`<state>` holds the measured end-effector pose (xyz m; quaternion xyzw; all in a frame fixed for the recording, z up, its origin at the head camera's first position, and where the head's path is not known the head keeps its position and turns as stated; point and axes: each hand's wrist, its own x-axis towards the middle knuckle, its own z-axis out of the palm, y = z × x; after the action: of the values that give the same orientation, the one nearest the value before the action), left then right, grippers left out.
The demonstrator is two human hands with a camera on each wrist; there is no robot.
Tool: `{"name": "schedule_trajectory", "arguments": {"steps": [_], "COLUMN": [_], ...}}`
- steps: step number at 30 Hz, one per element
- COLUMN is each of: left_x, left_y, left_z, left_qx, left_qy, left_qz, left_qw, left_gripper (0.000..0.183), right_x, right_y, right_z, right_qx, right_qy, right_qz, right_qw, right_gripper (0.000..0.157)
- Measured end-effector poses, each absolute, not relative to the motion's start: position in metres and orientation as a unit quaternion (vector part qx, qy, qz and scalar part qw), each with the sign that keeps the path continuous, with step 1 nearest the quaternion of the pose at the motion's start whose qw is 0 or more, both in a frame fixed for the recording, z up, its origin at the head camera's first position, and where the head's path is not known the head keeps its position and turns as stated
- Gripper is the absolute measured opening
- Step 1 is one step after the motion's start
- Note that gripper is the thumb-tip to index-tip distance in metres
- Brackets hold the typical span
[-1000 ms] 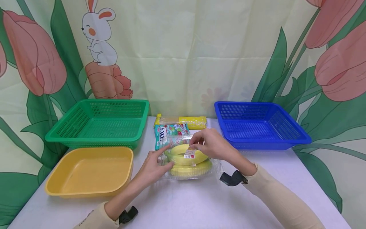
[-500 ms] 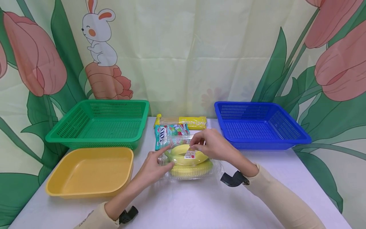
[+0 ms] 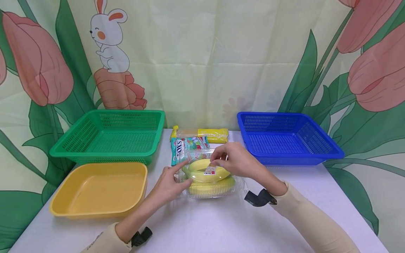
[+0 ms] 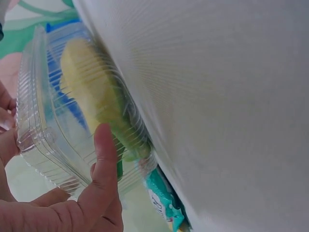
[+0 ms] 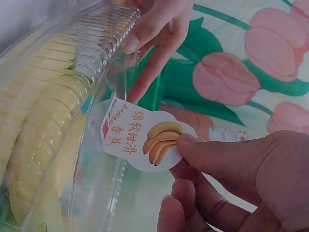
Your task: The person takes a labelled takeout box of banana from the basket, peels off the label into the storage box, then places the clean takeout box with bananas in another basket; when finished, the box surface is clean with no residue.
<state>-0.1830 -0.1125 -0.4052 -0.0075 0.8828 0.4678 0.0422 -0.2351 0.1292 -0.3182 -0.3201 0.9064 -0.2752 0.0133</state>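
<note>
the white bench (image 3: pixel 202 225) carries the work: a clear box (image 3: pixel 212 193) resting on it, roughly midway between the two hands, with bananas (image 3: pixel 219 186) visible through its thin walls. so much light plastic will probably slide or flex under a pull, which makes the steadying side matter as much as the peeling side.

the left hand (image 3: pixel 171 184) gives that support, fingers spread and fairly straight against the box's left end, touching rather than wrapped round it. firm, even contact there should do; hard pressure could dent the wall onto the fruit.

the right hand (image 3: pixel 235 160) pinches the label (image 5: pixel 144 137) between thumb and fingers. its rounded, picture-printed end stands off the box top, while the narrower end appears stuck down. best to draw the free end back low over the stuck part, slowly and evenly, since a sharp upward tug could tear the paper or lift the box.
</note>
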Motion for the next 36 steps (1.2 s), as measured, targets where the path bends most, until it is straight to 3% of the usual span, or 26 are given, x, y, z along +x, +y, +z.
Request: {"name": "schedule_trajectory", "arguments": {"steps": [30,36], "left_x": [-0.185,-0.185], "left_y": [-0.111,-0.112], "left_z": [-0.408,-0.408], "left_qx": [-0.006,-0.004], "left_qy": [0.885,0.883], "left_qz": [0.464,0.468], "left_qw": [0.045,0.040], "left_gripper": [0.067,0.068], "right_x": [-0.237,-0.241], "right_y": [0.137,0.143], "right_z": [-0.315,-0.307], "right_qx": [-0.303,-0.284], "right_qy": [0.907,0.908], "right_qz": [-0.289,-0.307], "right_qw": [0.034,0.011], "right_gripper": [0.007,0.008]}}
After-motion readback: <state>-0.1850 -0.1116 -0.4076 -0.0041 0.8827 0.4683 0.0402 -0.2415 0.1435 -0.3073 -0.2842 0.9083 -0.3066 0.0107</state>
